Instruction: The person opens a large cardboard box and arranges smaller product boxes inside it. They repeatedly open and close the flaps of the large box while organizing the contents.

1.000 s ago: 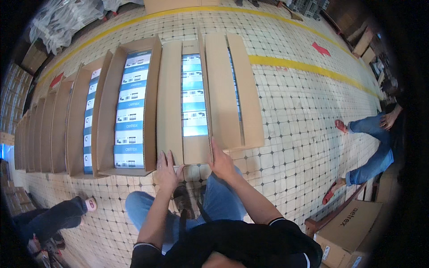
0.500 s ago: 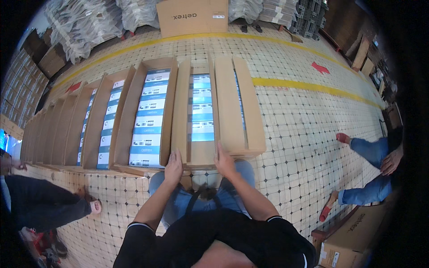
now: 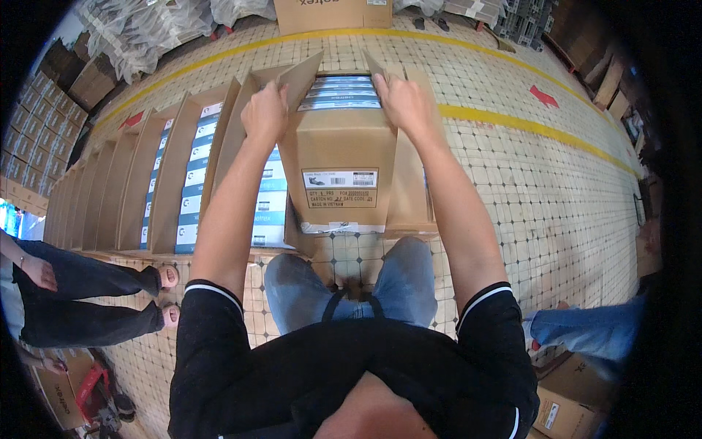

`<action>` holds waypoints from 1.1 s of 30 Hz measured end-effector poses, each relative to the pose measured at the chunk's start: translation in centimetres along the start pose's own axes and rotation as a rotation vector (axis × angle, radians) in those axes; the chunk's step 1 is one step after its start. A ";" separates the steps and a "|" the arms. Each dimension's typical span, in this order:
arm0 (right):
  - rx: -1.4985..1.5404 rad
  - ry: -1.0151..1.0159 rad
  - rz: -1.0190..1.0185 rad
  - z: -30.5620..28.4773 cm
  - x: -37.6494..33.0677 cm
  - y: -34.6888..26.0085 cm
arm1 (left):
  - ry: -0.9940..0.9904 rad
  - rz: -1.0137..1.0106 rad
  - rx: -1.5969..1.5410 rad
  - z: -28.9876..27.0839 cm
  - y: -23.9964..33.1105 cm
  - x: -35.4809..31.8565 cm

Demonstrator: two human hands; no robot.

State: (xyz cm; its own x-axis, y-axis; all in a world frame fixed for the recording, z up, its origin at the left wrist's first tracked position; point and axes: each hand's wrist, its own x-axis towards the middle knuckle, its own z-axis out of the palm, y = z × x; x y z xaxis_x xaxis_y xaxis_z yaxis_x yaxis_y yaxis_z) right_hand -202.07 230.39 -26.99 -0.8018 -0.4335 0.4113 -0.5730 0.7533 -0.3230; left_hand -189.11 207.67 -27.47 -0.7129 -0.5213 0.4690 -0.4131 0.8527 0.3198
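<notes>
An open brown cardboard carton (image 3: 341,154) full of blue-and-white shoe boxes (image 3: 342,93) is tipped up on its end in front of me, its labelled end panel facing the camera. My left hand (image 3: 265,110) grips the carton's left top flap. My right hand (image 3: 404,101) grips the right top flap. Both arms are stretched forward over my knees.
A row of several more open cartons (image 3: 175,175) with blue-and-white boxes runs to the left on the tiled floor. A person's legs (image 3: 95,293) stand at the left, another person's leg (image 3: 585,329) at the right. Stacked cartons and wrapped bundles (image 3: 146,29) line the back; a yellow floor line (image 3: 526,124) crosses.
The carton lay flat on the floor with my hands at its near end; now it is raised on end and my hands hold its upper flaps.
</notes>
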 end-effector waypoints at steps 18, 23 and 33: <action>-0.141 -0.054 -0.015 -1.2 4.2 -0.9 | -0.010 -0.048 -0.021 -0.2 0.2 4.3; -0.112 -0.079 -0.002 -0.6 3.4 -0.1 | -0.029 -0.105 -0.039 0.6 -0.5 3.3; -0.022 -0.428 0.020 6.5 -18.4 2.8 | -0.520 -0.121 0.039 2.7 -3.3 -15.6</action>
State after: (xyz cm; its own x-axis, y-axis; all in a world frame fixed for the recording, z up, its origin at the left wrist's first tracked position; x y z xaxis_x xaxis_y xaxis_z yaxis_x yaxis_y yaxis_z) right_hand -190.03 237.21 -41.02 -0.8138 -0.5811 0.0130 -0.5563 0.7722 -0.3068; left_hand -178.14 213.06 -38.07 -0.8415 -0.5387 -0.0419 -0.5234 0.7934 0.3107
